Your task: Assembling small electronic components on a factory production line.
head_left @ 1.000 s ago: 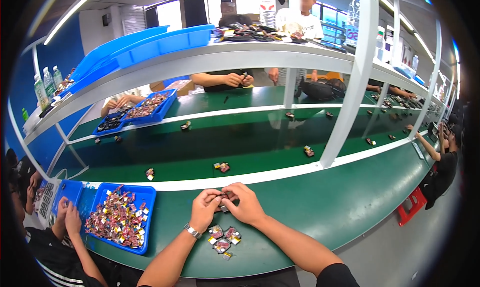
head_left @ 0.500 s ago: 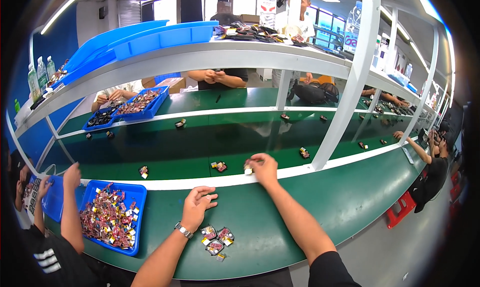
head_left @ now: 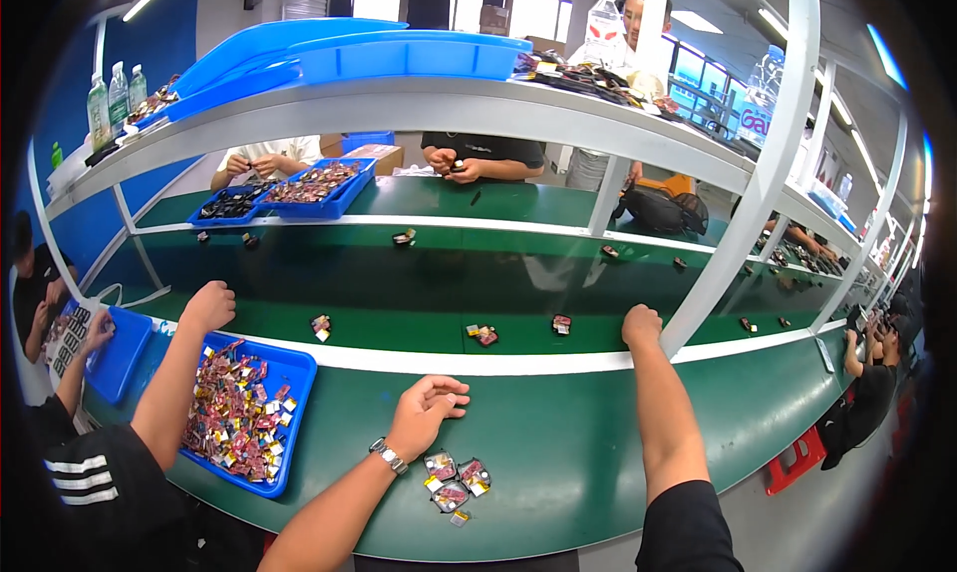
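Observation:
My left hand (head_left: 427, 415), with a metal-banded watch at the wrist, hovers over the green bench, fingers loosely bent, thumb apart, holding nothing visible. Just below it lies a cluster of small dark-cased electronic modules (head_left: 451, 497) with reddish boards and white-yellow pieces. My right hand (head_left: 643, 325) reaches across the white rail beside the slanted post, fingers curled and pointing away; what they hold, if anything, is hidden. To its left on the dark green belt sits a single module (head_left: 561, 324). Farther left lie another module (head_left: 482, 335) and one more (head_left: 320, 327).
A blue tray (head_left: 299, 413) heaped with modules stands at left, a co-worker's arm (head_left: 169, 393) stretching across it. The slanted white post (head_left: 743, 203) rises by my right hand. Overhead runs a shelf (head_left: 399, 109) with blue trays and bottles. Other people sit across the belt.
My right hand has let go of a module on the belt and moved right, over where another module lay. The co-worker's hand at left has reached toward the belt. The view has shifted slightly.

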Tool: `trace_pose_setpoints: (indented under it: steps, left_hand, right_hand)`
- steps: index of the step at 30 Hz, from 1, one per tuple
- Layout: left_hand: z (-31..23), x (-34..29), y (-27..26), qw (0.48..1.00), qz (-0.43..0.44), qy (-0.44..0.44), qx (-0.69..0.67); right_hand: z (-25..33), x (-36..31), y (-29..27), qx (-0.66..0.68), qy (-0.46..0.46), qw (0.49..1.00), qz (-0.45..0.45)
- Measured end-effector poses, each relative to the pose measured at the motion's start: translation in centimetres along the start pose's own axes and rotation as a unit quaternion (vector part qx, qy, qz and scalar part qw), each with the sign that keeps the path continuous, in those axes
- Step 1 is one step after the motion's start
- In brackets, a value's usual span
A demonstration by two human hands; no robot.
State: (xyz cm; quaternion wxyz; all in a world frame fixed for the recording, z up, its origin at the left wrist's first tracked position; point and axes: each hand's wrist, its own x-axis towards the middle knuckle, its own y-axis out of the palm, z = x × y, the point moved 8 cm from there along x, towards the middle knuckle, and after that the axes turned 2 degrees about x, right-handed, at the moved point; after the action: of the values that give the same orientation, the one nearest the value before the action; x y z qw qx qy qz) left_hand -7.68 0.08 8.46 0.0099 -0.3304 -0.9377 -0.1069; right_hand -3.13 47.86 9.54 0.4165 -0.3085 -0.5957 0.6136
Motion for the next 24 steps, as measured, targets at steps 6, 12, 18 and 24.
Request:
trace_pose_setpoints:
  steps: [6,12,18,24]
  left_hand:
    - [-0.2,-0.5,-0.8,1.0,-0.003,0.003,-0.002]
    - [-0.4,-0.6,-0.9,1.0,-0.01,0.0,0.007]
    - [0.7,-0.4,-1.2,0.993,0.039,-0.085,-0.065]
    - [0.0,-0.7,-0.4,0.989,0.116,-0.09,0.016]
  right_hand:
    - [4.0,-5.5,-4.5,0.032,-0.162,0.983,-0.078]
    - [11.2,-20.1,-8.7,0.446,-0.436,0.779,0.061]
    - [15.0,-33.1,-9.9,0.436,-0.573,0.686,0.102]
    - [15.3,-35.4,-9.8,0.39,-0.617,0.671,0.129]
